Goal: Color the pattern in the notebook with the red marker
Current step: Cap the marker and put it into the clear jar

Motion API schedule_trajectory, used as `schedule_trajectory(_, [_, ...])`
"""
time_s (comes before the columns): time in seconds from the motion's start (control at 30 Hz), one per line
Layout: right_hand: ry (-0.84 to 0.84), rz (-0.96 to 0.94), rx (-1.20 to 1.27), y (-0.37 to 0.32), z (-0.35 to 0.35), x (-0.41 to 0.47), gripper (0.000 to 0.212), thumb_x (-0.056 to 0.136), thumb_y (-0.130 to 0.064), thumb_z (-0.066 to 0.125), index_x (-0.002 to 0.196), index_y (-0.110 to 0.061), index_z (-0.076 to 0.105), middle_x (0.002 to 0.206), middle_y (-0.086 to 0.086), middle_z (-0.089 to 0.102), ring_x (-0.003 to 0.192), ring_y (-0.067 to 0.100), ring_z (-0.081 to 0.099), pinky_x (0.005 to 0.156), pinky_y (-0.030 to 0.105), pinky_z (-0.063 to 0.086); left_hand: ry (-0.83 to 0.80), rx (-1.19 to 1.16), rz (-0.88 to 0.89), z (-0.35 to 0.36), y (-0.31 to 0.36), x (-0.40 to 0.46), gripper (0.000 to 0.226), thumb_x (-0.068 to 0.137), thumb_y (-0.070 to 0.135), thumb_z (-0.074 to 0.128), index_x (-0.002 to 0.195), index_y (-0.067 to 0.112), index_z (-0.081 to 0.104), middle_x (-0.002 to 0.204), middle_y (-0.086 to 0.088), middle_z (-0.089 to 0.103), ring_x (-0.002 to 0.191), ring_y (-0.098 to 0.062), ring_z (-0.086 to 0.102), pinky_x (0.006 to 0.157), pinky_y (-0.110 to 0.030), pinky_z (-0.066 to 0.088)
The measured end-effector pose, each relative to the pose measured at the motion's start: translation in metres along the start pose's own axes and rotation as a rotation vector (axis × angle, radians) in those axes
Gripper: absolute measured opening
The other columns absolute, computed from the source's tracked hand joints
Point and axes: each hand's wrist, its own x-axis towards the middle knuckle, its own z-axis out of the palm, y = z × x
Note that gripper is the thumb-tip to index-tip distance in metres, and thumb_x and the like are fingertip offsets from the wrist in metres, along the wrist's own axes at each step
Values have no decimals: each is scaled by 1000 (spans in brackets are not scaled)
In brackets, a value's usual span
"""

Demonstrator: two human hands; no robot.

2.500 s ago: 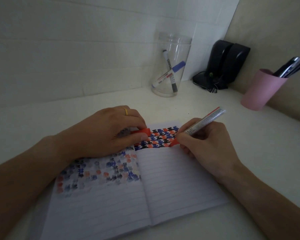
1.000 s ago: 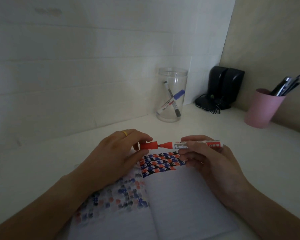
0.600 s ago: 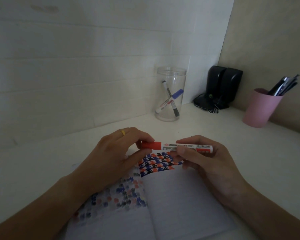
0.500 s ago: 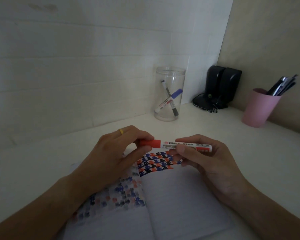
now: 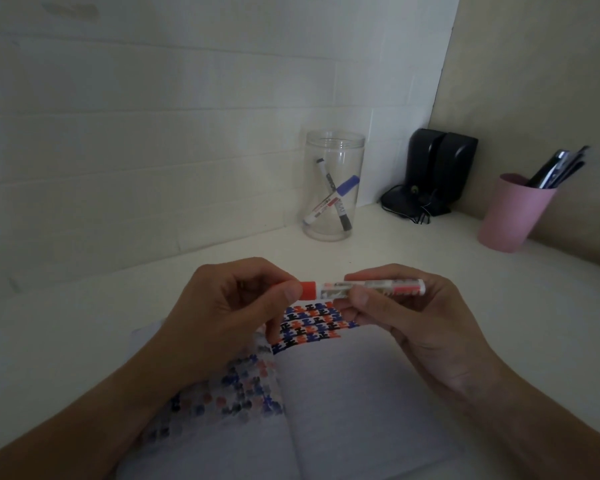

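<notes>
Cap now pushed onto red marker (image 5: 368, 289) | left hand (image 5: 229, 317) pinches cap, right hand (image 5: 413, 313) grips barrel, above notebook (image 5: 361, 393) on counter (image 5: 465, 271) | colouring likely finished.

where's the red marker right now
In the head view the red marker is centre frame, held level just above the notebook's pattern, capped: left hand on the cap, right hand on the barrel.

print on red marker (image 5: 368, 289) label too blurred to read, no other legible text
</notes>
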Motion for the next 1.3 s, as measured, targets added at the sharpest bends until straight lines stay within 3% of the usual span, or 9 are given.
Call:
schedule_trajectory(0.13, [-4, -20, -30, -1, 3, -2, 23, 73, -16, 83, 93, -5, 82, 90, 17, 82, 82, 31, 80, 71, 29, 64, -1, -45, -12, 0, -1, 0, 17, 87, 31, 64, 87, 18, 76, 58, 4, 73, 47, -8, 66, 58, -15, 54])
schedule_trajectory(0.3, [-113, 23, -198, -1, 12, -7, 17, 73, -21, 92, 77, -20, 76, 83, 15, 83, 72, 25, 79, 65, 30, 61, 63, -198, -14, 2, -5, 2, 23, 86, 18, 70, 108, 11, 74, 73, 2, 78, 61, -12, 73, 66, -18, 58])
schedule_trajectory(0.43, [-188, 70, -109, 1, 17, -8, 22, 78, -16, 86, 92, -13, 69, 81, 17, 82, 64, 20, 75, 61, 26, 58, 3, -229, -22, 9, -9, -1, 42, 83, 26, 76, 123, 22, 64, 88, 1, 81, 80, -18, 79, 76, -24, 61])
schedule_trajectory(0.6, [-122, 82, -88, 7, 16, -8, 61, 79, -13, 81, 132, -33, 58, 80, 19, 80, 66, 23, 74, 66, 29, 60, -12, 145, 33, 6, -13, -2, 26, 95, 38, 61, 121, 34, 61, 98, 16, 77, 96, -6, 74, 84, -13, 54])
schedule_trajectory(0.73, [-41, 128, -98, 11, 13, -5, 69, 78, -16, 80, 136, -40, 52, 80, 20, 80, 66, 25, 74, 66, 29, 60, -68, 622, 190, -7, -17, 1, 20, 99, 38, 53, 115, 33, 66, 108, 18, 70, 100, -1, 63, 87, -25, 51])
schedule_trajectory(0.87, [16, 141, -124, 13, 11, -4, 62, 78, -17, 79, 132, -36, 55, 76, 15, 80, 66, 20, 74, 67, 27, 60, -267, 696, 208, -16, -24, 2, 22, 101, 36, 49, 106, 28, 69, 107, 13, 70, 97, -7, 61, 84, -33, 53])
schedule_trajectory(1.0, [77, 140, -63, 16, 10, -3, 58, 88, -1, 75, 132, -32, 55, 77, 16, 80, 70, 22, 76, 70, 26, 61, -307, 653, 194, -18, -31, 2, 22, 101, 31, 49, 106, 27, 70, 108, 14, 68, 100, -6, 60, 86, -33, 53])
schedule_trajectory(1.17, [214, -34, -153, -1, 17, 19, 58, 92, 2, 71, 133, -29, 45, 90, 11, 84, 85, 23, 81, 74, 25, 63, -342, 644, 194, -18, -31, 2, 26, 103, 33, 44, 107, 26, 70, 109, 13, 68, 99, -7, 60, 85, -33, 53])
schedule_trajectory(1.3, [351, -373, -317, -41, 19, 79, 65, 90, 2, 74, 136, -25, 38, 78, 14, 79, 76, 16, 79, 76, 24, 63, -350, 627, 182, -19, -31, 2, 28, 103, 36, 42, 106, 29, 69, 109, 16, 67, 100, -4, 59, 86, -30, 53])
